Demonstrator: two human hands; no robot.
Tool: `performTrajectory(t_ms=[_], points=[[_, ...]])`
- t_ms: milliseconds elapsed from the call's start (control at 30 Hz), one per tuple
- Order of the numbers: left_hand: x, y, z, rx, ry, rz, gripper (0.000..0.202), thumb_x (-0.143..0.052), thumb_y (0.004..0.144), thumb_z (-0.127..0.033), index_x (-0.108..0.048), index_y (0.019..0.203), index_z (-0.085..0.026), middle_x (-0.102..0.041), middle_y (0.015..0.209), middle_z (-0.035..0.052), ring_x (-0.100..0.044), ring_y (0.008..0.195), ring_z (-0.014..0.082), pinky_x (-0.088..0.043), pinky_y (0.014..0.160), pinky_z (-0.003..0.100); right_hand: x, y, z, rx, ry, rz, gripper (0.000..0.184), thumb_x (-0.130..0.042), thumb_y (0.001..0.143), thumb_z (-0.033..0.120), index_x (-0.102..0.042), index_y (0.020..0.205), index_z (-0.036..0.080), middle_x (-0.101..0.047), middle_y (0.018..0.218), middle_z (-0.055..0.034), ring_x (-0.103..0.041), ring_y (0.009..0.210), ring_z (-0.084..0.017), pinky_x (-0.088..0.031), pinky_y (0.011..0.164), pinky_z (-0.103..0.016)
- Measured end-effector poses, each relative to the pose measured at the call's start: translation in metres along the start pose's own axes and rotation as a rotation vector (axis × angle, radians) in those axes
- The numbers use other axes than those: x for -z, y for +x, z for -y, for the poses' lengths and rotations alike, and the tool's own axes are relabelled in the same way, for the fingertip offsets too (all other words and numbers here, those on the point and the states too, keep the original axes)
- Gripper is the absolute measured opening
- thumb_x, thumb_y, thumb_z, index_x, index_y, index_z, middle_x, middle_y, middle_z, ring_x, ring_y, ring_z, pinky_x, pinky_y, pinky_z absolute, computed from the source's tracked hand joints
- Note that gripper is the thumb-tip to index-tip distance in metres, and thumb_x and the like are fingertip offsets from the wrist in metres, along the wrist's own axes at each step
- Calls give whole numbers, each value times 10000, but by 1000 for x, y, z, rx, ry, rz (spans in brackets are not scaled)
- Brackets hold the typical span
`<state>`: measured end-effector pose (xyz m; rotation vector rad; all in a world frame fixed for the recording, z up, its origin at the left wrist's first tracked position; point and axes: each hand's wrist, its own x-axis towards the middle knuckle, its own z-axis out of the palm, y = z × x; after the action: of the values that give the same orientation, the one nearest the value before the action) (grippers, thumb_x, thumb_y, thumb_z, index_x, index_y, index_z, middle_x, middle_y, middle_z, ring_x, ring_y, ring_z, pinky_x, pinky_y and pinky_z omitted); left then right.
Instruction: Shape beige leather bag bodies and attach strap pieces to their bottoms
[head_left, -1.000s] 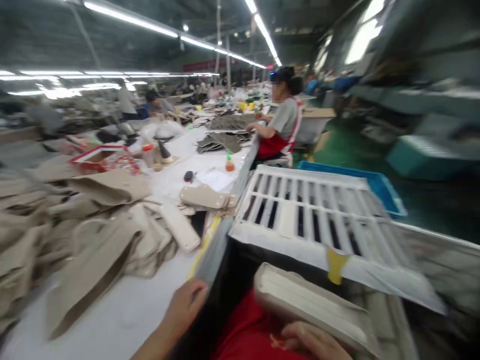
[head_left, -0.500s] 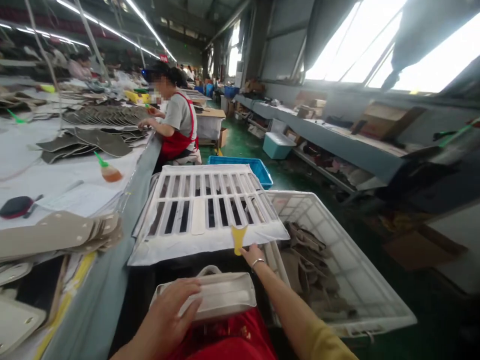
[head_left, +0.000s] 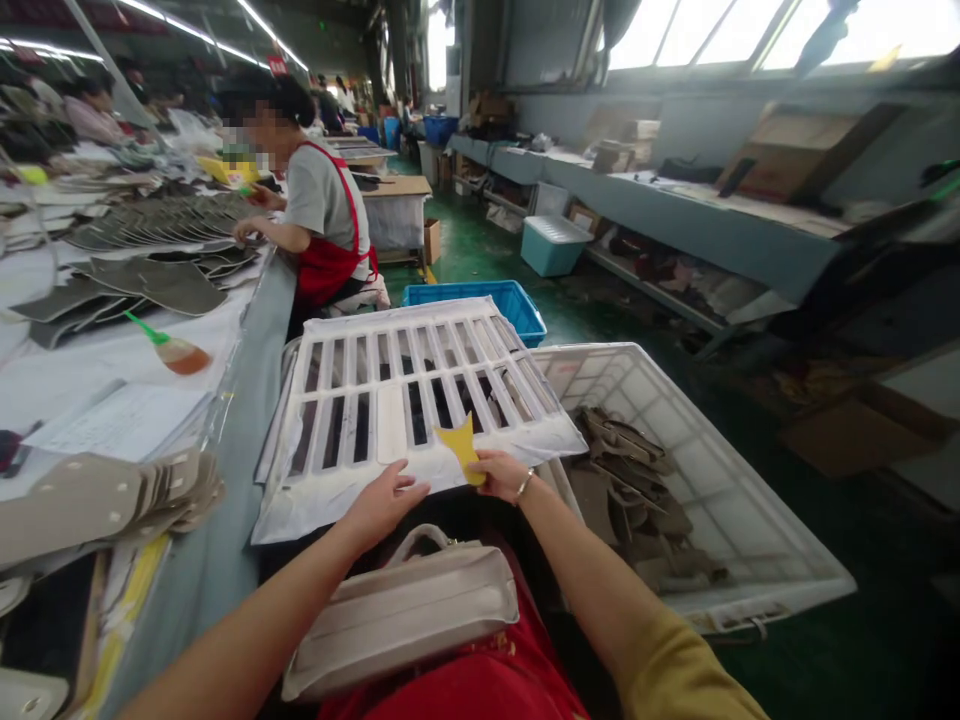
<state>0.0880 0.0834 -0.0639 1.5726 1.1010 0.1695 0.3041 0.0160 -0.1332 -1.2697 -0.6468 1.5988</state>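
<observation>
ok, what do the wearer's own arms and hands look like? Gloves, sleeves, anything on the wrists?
No gloves: the left hand and right hand are both bare. A thin, silver-coloured bangle circles the right wrist; nothing shows on the left. A mustard-yellow fabric sleeve ends around the right elbow; no left sleeve is in view.

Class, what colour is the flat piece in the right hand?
The flat piece is yellow; the head view shows it best.
</observation>
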Motion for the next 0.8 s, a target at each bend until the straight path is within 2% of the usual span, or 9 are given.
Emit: performTrajectory(t_ms=[67, 133, 200, 300, 400, 500, 600, 700, 800], points=[[-5, 9, -11, 89, -219, 38, 798, -587, 720, -554, -269, 1338, -164, -492, 1243, 175, -567, 1000, 239, -518, 710, 324, 3, -25, 3, 11, 39, 112, 341, -692, 692, 315, -557, 937, 120, -563, 725, 9, -515, 565, -70, -414, 507, -194], [-14, 9, -21, 90, -363, 165, 668, -588, 717, -562, -425, 1238, -176, -567, 1136, 138, -608, 853, 191, -503, 583, 244, 5, -53, 2, 23, 33, 271, 414, -748, 605, 287, -563, 929, 107, -589, 786, -14, -547, 636, -84, -426, 578, -203], [-29, 3, -27, 38, -420, 271, 520, -619, 703, -525, -573, 1047, -139, -630, 948, 103, -599, 684, 136, -455, 490, 184, 2, -79, 1, 14, -50, 365, 394, -733, 619, 305, -561, 903, 94, -596, 811, -31, -552, 669, -93, -422, 616, -209], [-60, -11, -31, -46, -443, 254, 438, -635, 691, -489, -623, 906, -107, -635, 795, 74, -580, 626, 133, -469, 485, 200, -12, -103, 5, -8, -280, 163, 276, -574, 770, 376, -510, 862, 123, -574, 722, -12, -524, 580, -96, -394, 542, -216], [-87, -28, -36, -158, -398, 203, 438, -575, 733, -506, -625, 920, -113, -630, 769, 57, -590, 674, 168, -495, 542, 246, -31, -114, 14, 148, -630, -283, 236, -374, 880, 353, -473, 795, 157, -555, 705, -19, -513, 598, -116, -376, 552, -234], [-90, -38, -40, -298, -271, 354, 441, -601, 726, -474, -608, 1001, -130, -642, 871, 59, -595, 784, 191, -489, 643, 261, -38, -122, 16, 324, -943, -584, 378, -239, 930, 366, -519, 777, 163, -584, 737, -44, -530, 678, -134, -365, 623, -248], [-69, -30, -32, -195, -150, 543, 492, -610, 716, -471, -561, 1099, -167, -626, 1052, 77, -567, 981, 223, -460, 795, 303, -28, -131, 6, 232, -1105, -605, 527, -138, 940, 432, -592, 849, 180, -641, 807, -66, -580, 738, -153, -373, 644, -253], [-52, -13, -10, 60, -167, 451, 453, -487, 773, -497, -571, 1045, -145, -640, 1040, 99, -571, 1005, 231, -433, 855, 355, -18, -134, -8, 52, -1319, -505, 610, -105, 926, 491, -632, 835, 198, -668, 833, -84, -611, 773, -186, -388, 638, -268], [-54, -1, 5, 19, -109, 513, 416, -467, 769, -480, -630, 936, -135, -663, 980, 81, -575, 989, 240, -394, 912, 358, -21, -124, -15, -38, -1514, -440, 656, -85, 918, 503, -653, 800, 197, -676, 821, -103, -625, 766, -213, -403, 633, -289]])
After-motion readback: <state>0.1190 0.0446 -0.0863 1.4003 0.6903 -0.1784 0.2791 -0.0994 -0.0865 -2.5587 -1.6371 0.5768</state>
